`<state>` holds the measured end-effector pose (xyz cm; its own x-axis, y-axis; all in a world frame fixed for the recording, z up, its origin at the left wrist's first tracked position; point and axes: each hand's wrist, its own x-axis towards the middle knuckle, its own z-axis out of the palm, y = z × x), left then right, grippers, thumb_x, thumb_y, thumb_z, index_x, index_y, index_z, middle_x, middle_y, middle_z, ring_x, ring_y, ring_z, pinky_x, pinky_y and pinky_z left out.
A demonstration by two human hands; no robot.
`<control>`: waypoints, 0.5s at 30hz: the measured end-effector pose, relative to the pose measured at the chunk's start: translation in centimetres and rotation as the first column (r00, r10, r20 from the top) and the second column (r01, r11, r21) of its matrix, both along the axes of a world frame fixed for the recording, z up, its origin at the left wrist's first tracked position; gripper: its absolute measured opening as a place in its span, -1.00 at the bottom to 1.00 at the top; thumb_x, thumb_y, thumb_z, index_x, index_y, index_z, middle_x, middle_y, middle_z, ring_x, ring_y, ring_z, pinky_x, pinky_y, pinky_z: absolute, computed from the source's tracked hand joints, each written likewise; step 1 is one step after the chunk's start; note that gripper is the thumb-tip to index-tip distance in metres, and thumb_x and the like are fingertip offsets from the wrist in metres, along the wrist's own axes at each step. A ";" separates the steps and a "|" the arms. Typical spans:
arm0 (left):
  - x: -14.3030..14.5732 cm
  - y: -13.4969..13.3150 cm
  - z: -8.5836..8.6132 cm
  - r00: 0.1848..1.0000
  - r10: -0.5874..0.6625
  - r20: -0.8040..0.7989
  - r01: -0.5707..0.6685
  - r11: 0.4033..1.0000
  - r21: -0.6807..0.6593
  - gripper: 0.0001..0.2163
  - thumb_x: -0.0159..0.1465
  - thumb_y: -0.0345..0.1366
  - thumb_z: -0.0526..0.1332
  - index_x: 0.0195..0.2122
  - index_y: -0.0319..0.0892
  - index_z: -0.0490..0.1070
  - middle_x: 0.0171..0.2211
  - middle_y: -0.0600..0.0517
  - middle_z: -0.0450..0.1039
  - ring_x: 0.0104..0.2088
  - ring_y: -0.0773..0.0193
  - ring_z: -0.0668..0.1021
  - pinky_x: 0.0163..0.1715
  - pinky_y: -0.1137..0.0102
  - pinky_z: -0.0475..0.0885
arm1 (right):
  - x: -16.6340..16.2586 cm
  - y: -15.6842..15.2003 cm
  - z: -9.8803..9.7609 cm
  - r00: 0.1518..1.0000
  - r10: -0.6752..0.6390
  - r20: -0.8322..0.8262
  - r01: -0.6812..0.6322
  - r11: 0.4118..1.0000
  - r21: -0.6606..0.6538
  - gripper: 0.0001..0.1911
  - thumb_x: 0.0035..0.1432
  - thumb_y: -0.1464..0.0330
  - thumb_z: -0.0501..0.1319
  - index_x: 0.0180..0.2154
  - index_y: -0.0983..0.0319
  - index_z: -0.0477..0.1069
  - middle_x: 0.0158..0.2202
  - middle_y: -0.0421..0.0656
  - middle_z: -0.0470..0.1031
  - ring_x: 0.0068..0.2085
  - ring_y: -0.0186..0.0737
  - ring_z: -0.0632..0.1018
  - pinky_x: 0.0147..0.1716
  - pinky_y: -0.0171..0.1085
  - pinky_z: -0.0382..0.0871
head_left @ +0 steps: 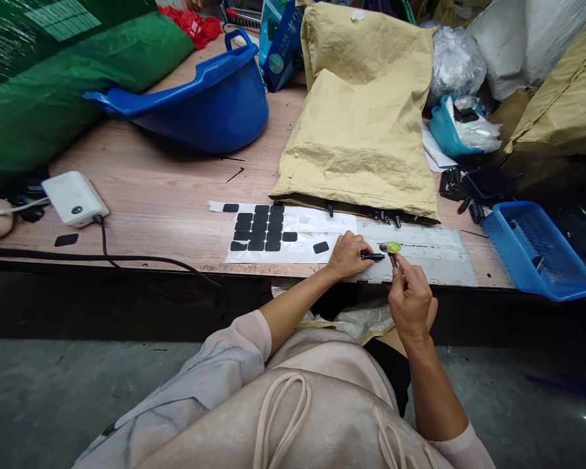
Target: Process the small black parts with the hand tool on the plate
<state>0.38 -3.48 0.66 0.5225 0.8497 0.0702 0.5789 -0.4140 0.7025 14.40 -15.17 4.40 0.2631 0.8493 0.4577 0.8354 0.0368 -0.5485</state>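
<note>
A small black cylindrical part (372, 256) lies between the fingers of my left hand (348, 256), low over the table's front edge. My right hand (410, 293) is closed around the handle of a small hammer (391, 248) with a yellow-green face. The hammer's head is just right of the black part, with a slight gap. Under both hands is a grey-white board (439, 257). To the left, a white sheet (303, 251) carries rows of black rounded stickers (258, 228); one loose sticker (321, 247) sits near my left wrist.
A large tan sack (356, 137) lies behind my hands, small black parts (383, 218) at its mouth. A blue basin (209, 111) stands back left, a blue basket (542, 254) at the right edge. A white power bank (75, 198) with a black cable is on the left.
</note>
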 end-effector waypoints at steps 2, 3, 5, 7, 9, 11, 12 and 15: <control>0.0 0.0 0.1 1.000 -0.003 -0.002 0.003 1.000 -0.006 -0.87 0.19 -0.25 0.43 -0.23 -0.07 0.64 -0.19 -0.02 0.57 -0.03 0.04 0.44 0.05 0.13 0.34 | -0.4 -0.1 0.1 1.000 0.007 0.011 -0.007 1.000 0.023 -0.62 0.43 0.32 0.10 0.14 0.19 0.56 -0.16 -0.03 0.60 -0.15 -0.17 0.59 -0.09 -0.21 0.50; 0.0 0.0 0.1 1.000 -0.002 -0.002 0.002 1.000 -0.009 -0.87 0.19 -0.25 0.43 -0.24 -0.06 0.64 -0.19 -0.02 0.58 -0.03 0.04 0.44 0.05 0.13 0.34 | -0.5 -0.1 0.0 1.000 0.021 0.014 -0.021 1.000 0.013 -0.62 0.43 0.32 0.09 0.14 0.18 0.56 -0.17 -0.03 0.60 -0.16 -0.17 0.59 -0.10 -0.21 0.50; 0.0 0.0 0.1 1.000 0.004 -0.003 -0.004 1.000 -0.013 -0.88 0.19 -0.24 0.42 -0.25 -0.06 0.64 -0.19 -0.01 0.58 -0.02 0.03 0.43 0.04 0.13 0.34 | -0.7 -0.2 -0.6 0.998 0.057 0.013 -0.057 0.998 -0.030 -0.61 0.43 0.33 0.07 0.13 0.18 0.57 -0.23 -0.06 0.58 -0.22 -0.18 0.57 -0.13 -0.21 0.50; 0.0 0.0 0.1 1.000 0.010 -0.003 -0.010 1.000 -0.017 -0.89 0.19 -0.25 0.43 -0.25 -0.06 0.64 -0.19 -0.01 0.58 -0.03 0.03 0.43 0.04 0.13 0.33 | -0.5 -0.1 -1.1 0.997 0.075 0.013 -0.074 0.995 -0.067 -0.61 0.43 0.34 0.06 0.11 0.19 0.58 -0.26 -0.08 0.56 -0.26 -0.20 0.55 -0.16 -0.23 0.48; 0.0 0.0 0.1 1.000 0.009 0.002 -0.009 1.000 -0.021 -0.89 0.19 -0.26 0.42 -0.25 -0.06 0.64 -0.19 -0.02 0.58 -0.03 0.04 0.43 0.04 0.13 0.33 | -0.2 -0.1 -1.1 0.998 0.060 0.018 -0.058 0.996 -0.063 -0.61 0.43 0.34 0.07 0.10 0.20 0.59 -0.25 -0.08 0.57 -0.26 -0.20 0.55 -0.17 -0.24 0.47; 0.0 0.0 0.2 1.000 0.005 0.008 -0.005 1.000 -0.025 -0.89 0.19 -0.25 0.43 -0.24 -0.06 0.64 -0.19 -0.02 0.57 -0.03 0.04 0.43 0.05 0.13 0.33 | 0.1 -0.1 -0.7 0.999 0.023 0.027 -0.022 0.999 -0.037 -0.61 0.43 0.33 0.08 0.12 0.20 0.58 -0.22 -0.06 0.58 -0.22 -0.19 0.57 -0.15 -0.24 0.47; 0.0 0.0 0.2 1.000 0.003 0.010 -0.003 1.000 -0.026 -0.89 0.20 -0.25 0.43 -0.24 -0.06 0.64 -0.19 -0.02 0.57 -0.03 0.04 0.43 0.06 0.13 0.33 | 0.2 -0.1 -0.4 0.999 0.000 0.032 0.000 1.000 -0.025 -0.61 0.43 0.33 0.08 0.13 0.19 0.57 -0.19 -0.05 0.58 -0.19 -0.18 0.58 -0.13 -0.24 0.47; 0.0 0.0 0.3 1.000 0.008 0.006 -0.008 1.000 -0.029 -0.89 0.19 -0.25 0.44 -0.25 -0.07 0.64 -0.20 -0.02 0.57 -0.02 0.04 0.43 0.06 0.13 0.34 | 0.3 -0.3 -0.3 0.999 -0.036 0.038 0.036 0.999 -0.021 -0.60 0.44 0.31 0.07 0.15 0.19 0.56 -0.15 -0.03 0.59 -0.15 -0.17 0.59 -0.11 -0.25 0.47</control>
